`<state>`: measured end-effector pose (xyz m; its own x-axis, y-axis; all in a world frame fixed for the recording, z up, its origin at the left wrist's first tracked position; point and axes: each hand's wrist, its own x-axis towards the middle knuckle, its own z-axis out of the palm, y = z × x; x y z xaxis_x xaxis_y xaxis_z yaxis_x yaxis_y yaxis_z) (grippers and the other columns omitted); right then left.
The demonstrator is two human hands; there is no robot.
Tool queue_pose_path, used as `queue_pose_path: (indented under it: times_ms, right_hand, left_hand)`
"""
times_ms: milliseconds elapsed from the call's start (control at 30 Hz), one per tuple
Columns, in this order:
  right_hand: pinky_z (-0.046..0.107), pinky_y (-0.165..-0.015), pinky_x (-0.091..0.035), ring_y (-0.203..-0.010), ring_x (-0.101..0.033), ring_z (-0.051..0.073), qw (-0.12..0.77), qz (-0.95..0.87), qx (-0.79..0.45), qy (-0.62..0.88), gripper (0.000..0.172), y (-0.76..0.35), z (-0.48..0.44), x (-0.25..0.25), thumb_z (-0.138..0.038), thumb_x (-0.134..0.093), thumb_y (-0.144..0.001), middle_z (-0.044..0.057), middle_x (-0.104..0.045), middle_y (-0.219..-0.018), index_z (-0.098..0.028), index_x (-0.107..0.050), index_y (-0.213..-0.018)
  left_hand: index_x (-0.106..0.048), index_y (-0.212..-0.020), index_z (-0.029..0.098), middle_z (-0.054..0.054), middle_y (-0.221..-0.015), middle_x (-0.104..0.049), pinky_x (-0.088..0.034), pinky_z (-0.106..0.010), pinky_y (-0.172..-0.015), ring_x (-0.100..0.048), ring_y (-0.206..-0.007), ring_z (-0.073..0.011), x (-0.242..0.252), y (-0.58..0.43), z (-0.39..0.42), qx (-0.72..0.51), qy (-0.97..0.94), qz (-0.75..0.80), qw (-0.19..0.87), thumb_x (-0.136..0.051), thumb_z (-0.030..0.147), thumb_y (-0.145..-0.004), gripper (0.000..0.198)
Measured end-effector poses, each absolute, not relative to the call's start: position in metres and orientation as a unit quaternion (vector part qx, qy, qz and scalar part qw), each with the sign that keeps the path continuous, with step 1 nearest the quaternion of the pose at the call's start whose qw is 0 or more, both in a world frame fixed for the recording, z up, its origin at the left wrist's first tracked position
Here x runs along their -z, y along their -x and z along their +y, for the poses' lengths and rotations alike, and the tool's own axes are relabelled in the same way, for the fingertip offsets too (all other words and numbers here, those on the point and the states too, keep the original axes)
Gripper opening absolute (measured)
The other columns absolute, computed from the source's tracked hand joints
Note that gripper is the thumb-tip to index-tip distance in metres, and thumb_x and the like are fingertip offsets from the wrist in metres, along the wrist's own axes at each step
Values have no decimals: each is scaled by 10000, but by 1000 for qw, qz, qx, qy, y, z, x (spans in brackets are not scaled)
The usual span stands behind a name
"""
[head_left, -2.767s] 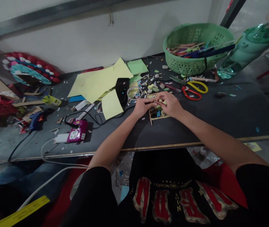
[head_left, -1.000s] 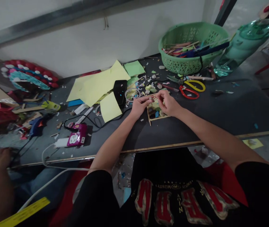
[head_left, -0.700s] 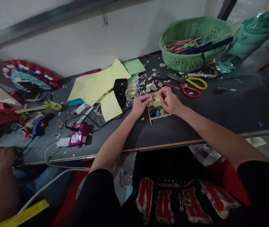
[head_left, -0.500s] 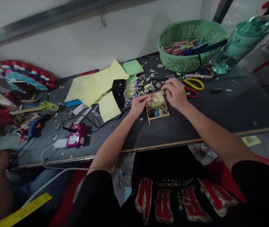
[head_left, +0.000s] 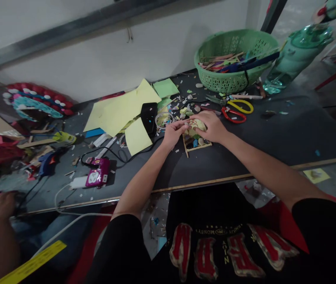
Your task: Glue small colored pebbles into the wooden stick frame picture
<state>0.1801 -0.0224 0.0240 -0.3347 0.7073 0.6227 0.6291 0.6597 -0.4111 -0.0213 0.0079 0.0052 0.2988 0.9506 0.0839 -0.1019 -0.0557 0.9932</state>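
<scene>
On the dark worktable (head_left: 280, 142), stick-framed pebble picture (head_left: 195, 136) lying flat, tiny grey piece (head_left: 186, 124) being pinched by left hand (head_left: 172, 133), picture's right side covered by half-curled right hand (head_left: 212, 126), its hold unclear.

1. A hand could pass over the dark-grey flat counter (head_left: 292, 136), right of the red-and-yellow-handled metal scissors (head_left: 225, 103).
2. Behind the scissors, the green perforated plastic basket (head_left: 222, 83) blocks.
3. Leftward, the shiny purple plastic socket block (head_left: 97, 173) obstructs.

On the shirt (head_left: 209, 236), "ENJOY", "MONEY" and apparently "AGIN" can be read in small print; its big red letters (head_left: 205, 256) cannot be made out. Print on the yellow label (head_left: 32, 262) is too blurred.
</scene>
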Motion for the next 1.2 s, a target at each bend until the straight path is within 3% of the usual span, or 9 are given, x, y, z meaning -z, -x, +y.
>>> queue_pose_path:
  times_ms: [433, 633, 800, 933, 1200]
  right_hand:
    - [436, -954, -478, -1006, -667, 258, 413, -821, -46, 390, 300, -178, -21, -17, -431, -611, -925, 64, -752, -1057, -243, -697, -1143]
    - [437, -961, -472, -1013, -666, 258, 410, -818, -72, 397, 303, -179, -20, -16, -425, -632, -917, 53, -751, -1052, -272, -699, -1170]
    - [432, -938, -476, -989, -671, 253, 421, -818, -78, 384, 312, -182, -19, -16, -418, -650, -909, 52, -759, -1020, -270, -711, -1176]
    - [447, -923, -479, -965, -669, 259, 418, -821, -66, 384, 227, -185, -18, -15, -373, -700, -870, 47, -767, -978, -267, -757, -1062]
    - [467, -924, -499, -972, -679, 267, 428, -820, -65, 375, 182, -184, -17, -13, -383, -689, -878, 42, -780, -992, -272, -766, -999]
  left_hand:
    - [-789, -880, 143, -63, -895, -769, -517, -263, -758, -663, -774, -139, -6, 22, 7, -423, -615, 378, 548, -821, 450, -674, 371]
    - [-797, -857, 153, -40, -819, -762, -484, -242, -685, -604, -656, -96, -8, 23, 6, -413, -628, 376, 542, -801, 452, -695, 340]
    - [-808, -877, 167, -72, -920, -786, -539, -311, -823, -696, -805, -170, -8, 24, 7, -397, -652, 371, 529, -825, 433, -671, 337]
    - [-815, -904, 189, -69, -940, -792, -555, -338, -872, -722, -842, -195, -10, 26, 6, -367, -688, 365, 509, -844, 384, -658, 315]
    - [-813, -918, 179, -50, -845, -781, -517, -263, -731, -662, -710, -135, -7, 24, 4, -373, -706, 372, 473, -805, 409, -715, 307]
